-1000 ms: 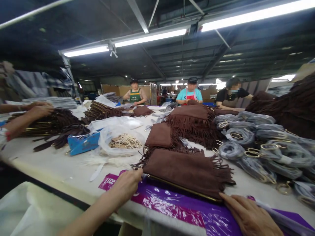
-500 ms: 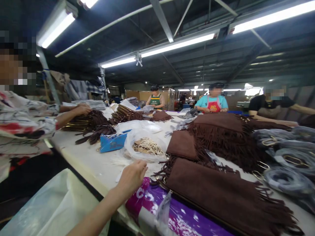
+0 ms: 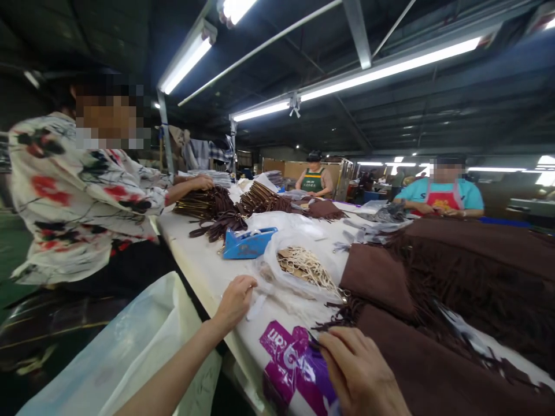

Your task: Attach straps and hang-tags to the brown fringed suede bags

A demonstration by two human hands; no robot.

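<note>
My left hand (image 3: 236,300) hovers over the white table near its front edge, its fingers curled together; whatever they might hold is too small to name. My right hand (image 3: 358,361) is at the bottom, fingertips pinched at the dark zipped edge of a brown fringed bag (image 3: 416,364), above a purple printed plastic package (image 3: 290,361). Between and behind the hands lies an open clear bag of tan tags with pale strings (image 3: 303,266). A smaller brown piece (image 3: 377,277) lies behind the fringed bag.
A blue tape dispenser (image 3: 248,242) sits behind the tag bag. At left, a person in a floral shirt (image 3: 82,190) touches brown bags (image 3: 202,202). Two people work across the table. A white sack (image 3: 143,341) stands at lower left.
The view has turned left, so the table's contents appear further right. My right hand has come into view at the fringed bag's edge. My left hand remains above the table.
</note>
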